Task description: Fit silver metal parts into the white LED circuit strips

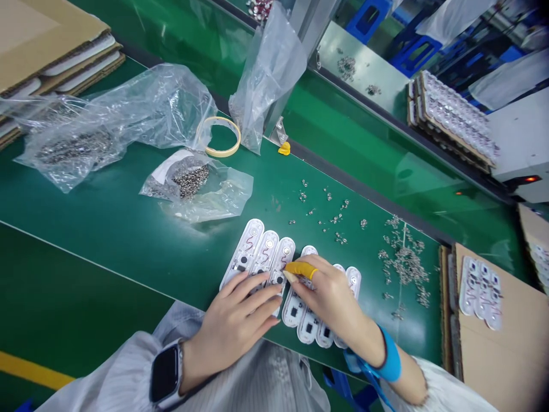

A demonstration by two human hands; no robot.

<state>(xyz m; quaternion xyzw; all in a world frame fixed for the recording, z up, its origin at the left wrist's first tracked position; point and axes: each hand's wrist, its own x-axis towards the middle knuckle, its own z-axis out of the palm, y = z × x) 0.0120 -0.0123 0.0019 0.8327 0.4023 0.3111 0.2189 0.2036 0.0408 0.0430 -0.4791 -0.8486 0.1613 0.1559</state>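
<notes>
A row of white oblong housings [254, 230] with circuit boards and thin red wires lies on the green table. My left hand [234, 315] rests on the near ends of the leftmost three, fingers stretched and spread. Over the third housing [286, 247], my right hand [332, 294] has thumb and index finger pinched together; a yellow finger cot [301, 269] covers the index finger. Whatever is between those fingertips is hidden. More housings [307, 331] lie under and beside my right hand, partly covered by it.
Small metal parts lie scattered [337, 218] and heaped [407, 263] beyond the housings. An open plastic bag of metal parts [191, 180], a larger bag [77, 146] and a tape roll [223, 153] are at left. Cardboard [506, 355] bearing housings stands right. A metal-framed divider [364, 154] runs behind.
</notes>
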